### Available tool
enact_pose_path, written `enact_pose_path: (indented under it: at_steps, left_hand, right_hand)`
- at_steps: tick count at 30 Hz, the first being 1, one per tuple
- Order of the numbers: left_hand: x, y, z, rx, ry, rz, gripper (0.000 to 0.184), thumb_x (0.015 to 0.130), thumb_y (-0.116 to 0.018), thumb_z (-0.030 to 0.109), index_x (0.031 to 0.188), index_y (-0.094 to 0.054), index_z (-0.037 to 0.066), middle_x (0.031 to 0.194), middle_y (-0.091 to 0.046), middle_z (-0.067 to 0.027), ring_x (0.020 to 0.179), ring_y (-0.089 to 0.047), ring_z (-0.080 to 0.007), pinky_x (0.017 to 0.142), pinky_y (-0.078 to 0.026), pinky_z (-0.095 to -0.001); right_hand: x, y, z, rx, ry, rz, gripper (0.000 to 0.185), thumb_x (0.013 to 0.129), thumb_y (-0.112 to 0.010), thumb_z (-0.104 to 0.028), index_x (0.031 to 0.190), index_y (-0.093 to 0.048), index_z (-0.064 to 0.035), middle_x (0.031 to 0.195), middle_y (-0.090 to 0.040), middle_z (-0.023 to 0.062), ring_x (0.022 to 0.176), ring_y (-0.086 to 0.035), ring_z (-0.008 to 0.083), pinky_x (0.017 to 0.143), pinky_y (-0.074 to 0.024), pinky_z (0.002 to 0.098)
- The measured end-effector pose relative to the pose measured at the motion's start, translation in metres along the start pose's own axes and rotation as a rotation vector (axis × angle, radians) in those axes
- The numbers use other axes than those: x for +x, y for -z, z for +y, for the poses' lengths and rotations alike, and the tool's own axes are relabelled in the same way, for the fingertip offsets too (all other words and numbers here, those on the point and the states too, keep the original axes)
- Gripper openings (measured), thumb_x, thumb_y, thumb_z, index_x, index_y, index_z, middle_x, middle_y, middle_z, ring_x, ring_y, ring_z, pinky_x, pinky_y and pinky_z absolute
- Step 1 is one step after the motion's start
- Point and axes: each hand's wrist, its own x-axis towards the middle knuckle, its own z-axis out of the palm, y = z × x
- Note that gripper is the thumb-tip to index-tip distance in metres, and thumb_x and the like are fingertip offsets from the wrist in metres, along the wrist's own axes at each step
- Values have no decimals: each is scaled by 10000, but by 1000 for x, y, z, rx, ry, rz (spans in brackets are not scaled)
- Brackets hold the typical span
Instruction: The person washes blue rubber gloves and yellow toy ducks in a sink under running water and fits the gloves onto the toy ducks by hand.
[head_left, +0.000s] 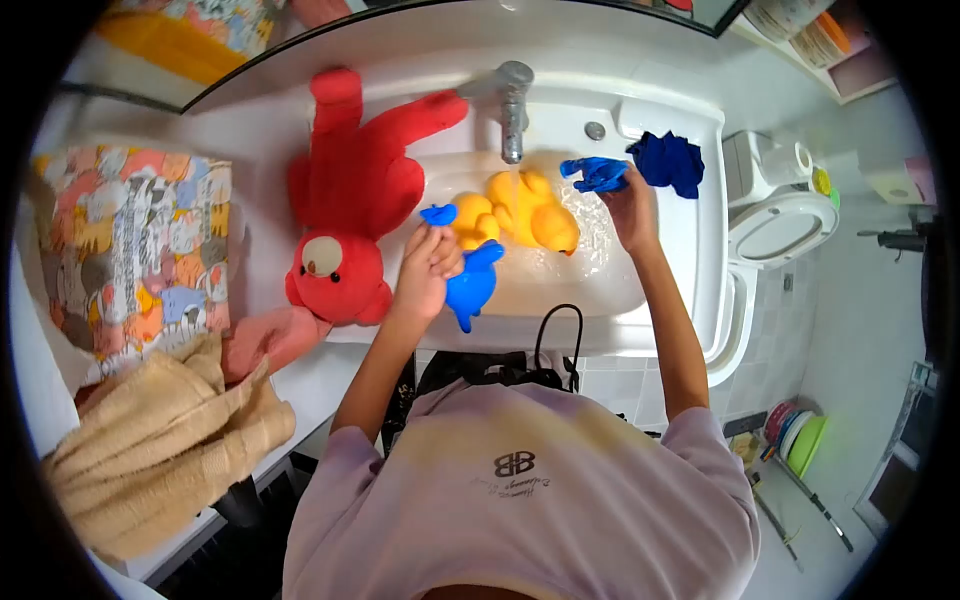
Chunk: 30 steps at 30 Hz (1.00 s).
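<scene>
Left of the tap (514, 108), the left hand (428, 264) is clasping a blue toy (470, 290) by its narrow part in a tightly curled grip, presumably for purchase, while the right hand (631, 210), right of the tap, is pinching a blue cloth (597, 175).

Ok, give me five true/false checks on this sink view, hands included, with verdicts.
1. The left hand holds a blue toy. True.
2. The right hand is empty. False: it holds a crumpled blue item.
3. Yellow toys are in the basin. True.
4. The red bear lies under the faucet. False: it lies left of the basin.
5. A dark blue cloth lies right of the basin. True.
</scene>
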Motion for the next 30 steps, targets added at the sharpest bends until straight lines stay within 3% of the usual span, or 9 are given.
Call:
enact_pose_path:
  at_steps: [5, 11, 17, 19, 21, 24, 26, 27, 30]
  left_hand:
    - [9, -5, -3, 74, 35, -49, 187, 883, -365, 199, 797, -466, 67, 500, -248, 56, 394, -228, -30, 388, -217, -179]
    - [13, -10, -10, -15, 11, -24, 191, 885, -366, 226, 812, -456, 75, 500, -276, 51, 388, -231, -29, 378, -212, -175]
    - [6, -15, -21, 29, 58, 27, 201, 880, -379, 263, 805, -456, 92, 540, -369, 25, 376, -236, -35, 365, -205, -167]
    - [2, -7, -22, -13, 67, 47, 203, 878, -383, 259, 794, -456, 89, 530, -362, 26, 370, -234, -35, 358, -206, -168]
    - [-2, 2, -22, -11, 35, 79, 205, 880, -380, 250, 791, -454, 82, 519, -355, 27, 370, -236, -36, 355, -209, -170]
    - [-9, 12, -14, 12, 13, 126, 202, 880, -378, 242, 791, -452, 76, 511, -348, 31, 370, -242, -37, 352, -212, -173]
    - [-13, 15, -9, 64, -16, 170, 199, 882, -375, 237, 785, -448, 80, 501, -340, 35, 371, -249, -35, 354, -211, -177]
    - [-14, 21, -8, 69, -4, 180, 199, 882, -375, 237, 785, -448, 80, 501, -340, 35, 371, -249, -35, 354, -211, -177]
    - [-16, 30, -1, 48, -72, 173, 195, 884, -374, 230, 771, -442, 86, 493, -333, 36, 372, -248, -35, 367, -214, -175]
  right_hand:
    - [-4, -56, -28, 376, -123, -139, 207, 823, -447, -233, 936, -454, -60, 892, -562, 107, 835, -553, 237, 764, -449, 432]
    - [-11, -71, -5, 442, -235, -345, 328, 851, -342, -287, 1011, -429, -14, 908, -550, 144, 852, -546, 279, 778, -439, 397]
    - [-1, -41, 31, 557, -419, -126, 262, 836, -429, -232, 997, -438, -25, 953, -528, 134, 857, -541, 283, 758, -461, 392]
    - [13, 16, 65, 174, -417, -65, 260, 815, -480, -234, 983, -446, -39, 910, -537, 121, 770, -561, 232, 653, -500, 353]
    - [7, 58, 88, -1216, -361, 50, 294, 760, -544, -240, 944, -486, -18, 722, -547, 82, 666, -541, 129, 520, -458, 246]
    - [-6, 71, 99, -1157, -359, 179, 348, 716, -578, -201, 992, -485, -11, 720, -562, 116, 660, -560, 185, 547, -457, 288]
    - [-11, 95, 117, -1511, 14, 152, 363, 667, -596, -210, 969, -506, -30, 763, -573, 173, 704, -570, 294, 619, -454, 389]
    - [-13, 92, 115, -1633, -10, 164, 351, 673, -590, -188, 976, -505, -34, 841, -551, 192, 791, -535, 342, 694, -430, 405]
    - [-28, 60, 100, -1762, 355, 354, 308, 687, -578, -155, 966, -513, -41, 914, -521, 171, 872, -496, 324, 722, -419, 391]
